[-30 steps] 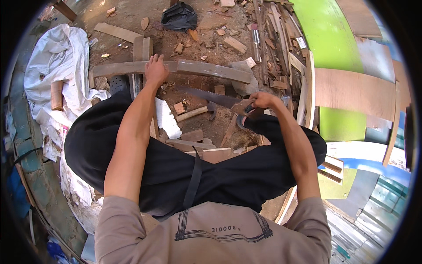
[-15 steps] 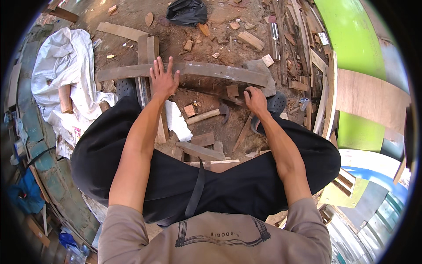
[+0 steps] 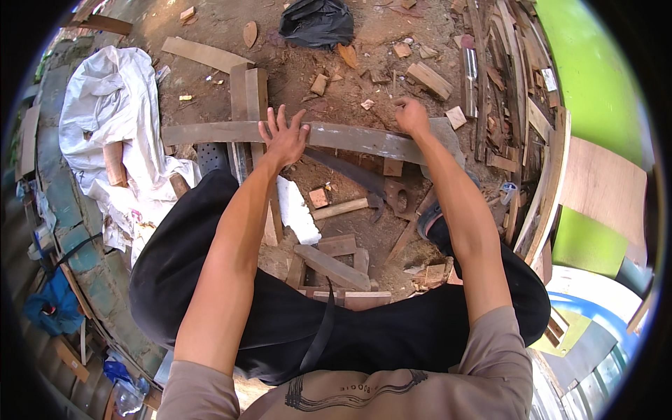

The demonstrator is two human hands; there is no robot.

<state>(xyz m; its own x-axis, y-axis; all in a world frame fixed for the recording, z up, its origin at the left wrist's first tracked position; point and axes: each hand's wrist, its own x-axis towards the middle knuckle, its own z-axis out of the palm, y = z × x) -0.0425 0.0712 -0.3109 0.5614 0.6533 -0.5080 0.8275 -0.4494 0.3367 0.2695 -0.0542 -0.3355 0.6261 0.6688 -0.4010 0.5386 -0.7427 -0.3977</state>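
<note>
A long grey-brown wooden board runs crosswise in front of me, its left part over upright wood pieces and its right end by a flat grey stone. My left hand lies on the board with spread fingers. Just beyond the board's far edge, toward its right end, my right hand has its fingers curled in; whatever they may hold is hidden. A handsaw with a wooden handle lies below the board, partly covered by it. Close to its handle is a hammer with a wooden shaft.
Between my legs lie a white foam piece and several wood offcuts. A white sack is at the left, a black plastic bag at the far side. A chisel-like tool lies by stacked wood strips on the right.
My right hand has moved away from beside the saw handle to the far side of the board. My left hand stays on the board. The view has shifted, showing more of the saw.
</note>
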